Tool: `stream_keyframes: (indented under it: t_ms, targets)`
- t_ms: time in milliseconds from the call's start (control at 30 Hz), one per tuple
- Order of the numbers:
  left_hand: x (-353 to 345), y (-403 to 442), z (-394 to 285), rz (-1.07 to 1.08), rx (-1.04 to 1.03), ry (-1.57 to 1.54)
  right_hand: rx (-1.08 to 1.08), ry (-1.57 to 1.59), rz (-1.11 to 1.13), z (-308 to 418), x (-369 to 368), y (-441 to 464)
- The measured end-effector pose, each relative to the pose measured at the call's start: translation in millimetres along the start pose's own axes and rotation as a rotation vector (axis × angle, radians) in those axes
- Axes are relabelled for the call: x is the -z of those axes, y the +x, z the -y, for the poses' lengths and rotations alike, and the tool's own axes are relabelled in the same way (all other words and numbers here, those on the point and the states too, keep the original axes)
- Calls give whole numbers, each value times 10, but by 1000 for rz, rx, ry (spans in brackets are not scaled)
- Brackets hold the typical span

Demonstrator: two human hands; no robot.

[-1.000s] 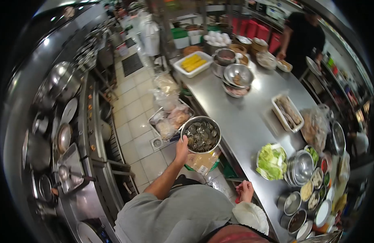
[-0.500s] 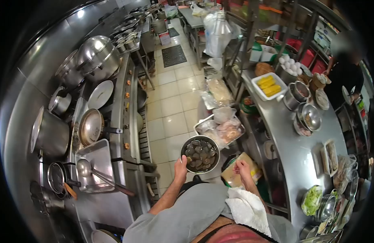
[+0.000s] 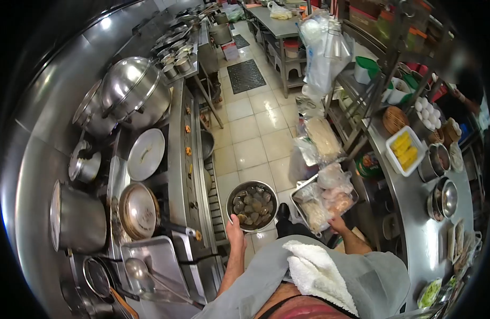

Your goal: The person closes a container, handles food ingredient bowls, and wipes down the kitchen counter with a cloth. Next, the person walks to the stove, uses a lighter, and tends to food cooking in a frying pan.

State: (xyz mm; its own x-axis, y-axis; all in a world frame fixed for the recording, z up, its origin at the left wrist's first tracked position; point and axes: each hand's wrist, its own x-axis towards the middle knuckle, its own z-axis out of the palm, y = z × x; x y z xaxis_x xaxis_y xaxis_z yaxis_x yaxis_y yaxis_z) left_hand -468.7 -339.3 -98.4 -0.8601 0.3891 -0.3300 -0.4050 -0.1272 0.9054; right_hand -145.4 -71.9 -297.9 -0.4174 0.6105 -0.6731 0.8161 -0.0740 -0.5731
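A round metal bowl (image 3: 227,208) full of dark-shelled clams (image 3: 253,205) is held low in front of my body. My left hand (image 3: 235,228) is closed on its near left rim, the thumb at the edge. My right hand (image 3: 338,224) is down at the near right corner of a white tray (image 3: 297,203) of plastic-bagged food (image 3: 332,189). Its fingers look loosely apart with nothing visible in them; I cannot tell whether they touch the tray. A white towel (image 3: 316,271) lies over my grey shirt.
Left, a stove line carries a large domed steamer (image 3: 133,87), a tall pot (image 3: 80,218), a pan (image 3: 138,210) and a metal tray with a ladle (image 3: 137,268). Right, a steel counter (image 3: 409,212) holds yellow food (image 3: 404,150), eggs (image 3: 427,112) and bowls. A person (image 3: 468,87) stands beyond. A black mat (image 3: 246,75) lies ahead.
My view has turned and moved along the aisle. The bowl stays in my left hand, now nearer the stove side. My right hand has moved from above a cardboard-coloured package to beside the tray of bags.
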Motion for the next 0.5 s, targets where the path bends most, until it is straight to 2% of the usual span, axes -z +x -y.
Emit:
stream_keyframes:
  t_ms: [67,133,200,267,333,400,467,500]
  targets:
    - [-144,304,-192,-46,17,-28,-189,25,-114,118,70,76]
    - [-294,694,-361,-50,7,-89,-146,85,-139,443,217,112]
    - [-330,1087,-498,-50,6,-82,-301,90,-19,486,269,746]
    - [-470,1488,-589,-40,21,-112,-241,136,-68,894,304,1141]
    - [-661,1857,-734,-27,21,-134,-71,232,-138,1340,268,1672]
    - [-812,2242,-852,-36,36,-112,270,74,-239,1895,227,2212]
    - [-827,2714,-830,4,41,-95,179,256,-62,2736,223,2447]
    - [-899,2950,-880,23,67,-77,180,247,-26,3204,241,2490]
